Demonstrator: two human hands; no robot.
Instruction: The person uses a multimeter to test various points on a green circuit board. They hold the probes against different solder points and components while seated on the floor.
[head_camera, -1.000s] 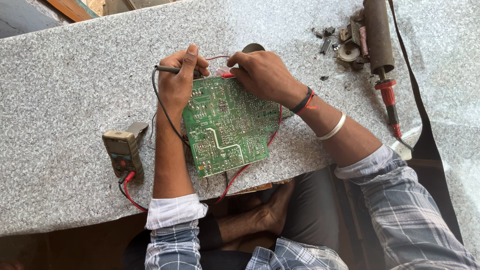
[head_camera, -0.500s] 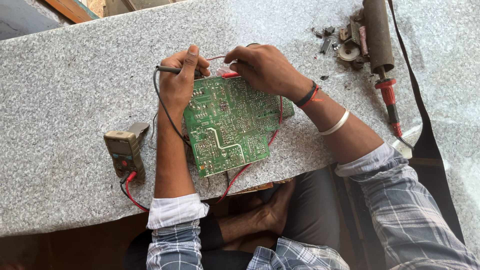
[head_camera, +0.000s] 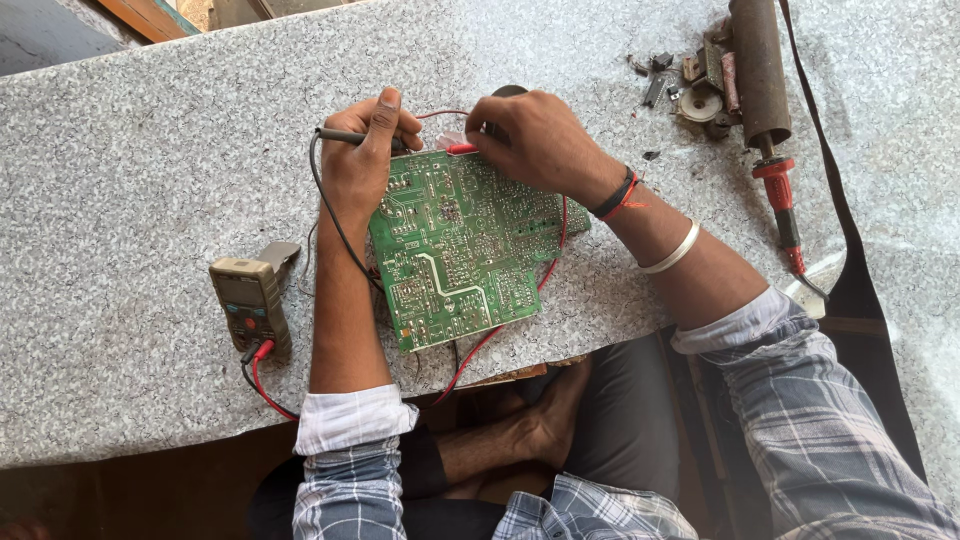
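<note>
Circuit board (head_camera: 462, 245), green, solder side up, is laid flat on the grey speckled worktop (head_camera: 130, 160), close to its near edge and slightly rotated. All positions below are given relative to the board.

Left hand (head_camera: 362, 160) is placed at the board's far-left corner, fingers closed around a black probe (head_camera: 340, 135); the probe body is pointed away to the left, and the tip is hidden under the fingers. A black lead (head_camera: 335, 225) is run from the probe down past the board's left edge, alongside the left forearm.

Right hand (head_camera: 535, 140) is rested over the board's far edge, fingers curled shut on a red probe (head_camera: 460, 148), of which only a short red section is seen between the two hands. Contact of the tip with the board cannot be told. A red lead (head_camera: 545, 275) is looped along the board's right edge and passed under its near side.

Multimeter (head_camera: 250, 305), tan with a red dial, is lying well to the left of the board, with red and black plugs (head_camera: 255, 350) seated at its near end. Its display cannot be read.

Well to the right and further back, a brown cylindrical tool with a red handle (head_camera: 762, 100) is laid on the worktop, and a small heap of loose components (head_camera: 690, 85) is scattered just beside it.
</note>
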